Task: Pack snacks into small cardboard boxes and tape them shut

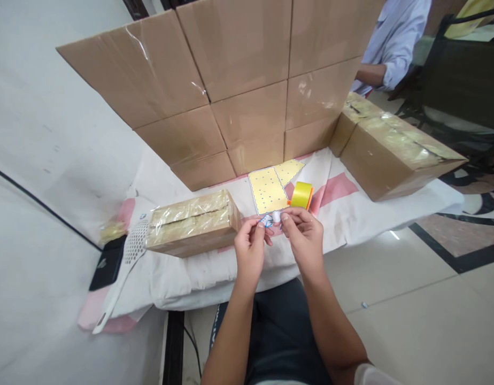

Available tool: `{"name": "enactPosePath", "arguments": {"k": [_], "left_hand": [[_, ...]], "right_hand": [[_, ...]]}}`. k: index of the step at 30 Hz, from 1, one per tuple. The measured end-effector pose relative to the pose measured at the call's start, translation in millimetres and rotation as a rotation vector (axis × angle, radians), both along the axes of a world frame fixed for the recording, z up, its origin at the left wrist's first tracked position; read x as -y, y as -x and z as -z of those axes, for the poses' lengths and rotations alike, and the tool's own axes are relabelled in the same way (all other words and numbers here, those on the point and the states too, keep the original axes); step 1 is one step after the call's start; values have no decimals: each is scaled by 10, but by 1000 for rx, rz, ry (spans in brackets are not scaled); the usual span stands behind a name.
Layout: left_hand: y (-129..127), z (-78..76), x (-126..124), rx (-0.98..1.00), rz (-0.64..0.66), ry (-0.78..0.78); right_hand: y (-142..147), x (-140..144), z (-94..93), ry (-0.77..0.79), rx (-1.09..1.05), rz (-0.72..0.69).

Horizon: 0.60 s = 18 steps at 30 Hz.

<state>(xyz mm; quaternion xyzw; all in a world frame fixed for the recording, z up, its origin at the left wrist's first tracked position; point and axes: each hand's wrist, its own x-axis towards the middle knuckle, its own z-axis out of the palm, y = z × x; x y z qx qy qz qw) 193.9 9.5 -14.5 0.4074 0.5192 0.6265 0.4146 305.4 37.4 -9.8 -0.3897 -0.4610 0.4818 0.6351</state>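
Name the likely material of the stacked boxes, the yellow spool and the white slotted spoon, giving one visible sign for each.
Stacked boxes: brown cardboard, matt, with shiny clear tape along the seams.
Yellow spool: probably glossy ribbon or tape; it has a smooth sheen and an orange edge.
White slotted spoon: probably plastic, uniformly white and perforated.
Both hands pinch a small white piece, too small to identify.

Low surface covered with white cloth (351,214) with pink patches, set on tiled floor (411,321). On cloth, left: small cardboard box (193,222) wrapped in clear film. Beside it, at left edge: white slotted spatula (126,262), handle hanging over edge. At back: wall of stacked cardboard boxes (239,80). Right: larger carton (395,152) under film. Centre: yellow dotted sheets (271,184) lying flat, yellow tape roll (302,194) just beside them, on its edge
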Motion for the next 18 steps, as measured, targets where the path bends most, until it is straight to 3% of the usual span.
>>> {"name": "enactPosePath", "arguments": {"k": [6,14,18], "left_hand": [[-67,64,-254,5,-52,15],[-139,160,-1229,72,-11,144],[-132,362,-1289,49,-93,166]], "right_hand": [[-110,-8,22,53,-71,13],[-153,1,2,108,-91,14],[-160,-6,59,102,-117,-12]]}}
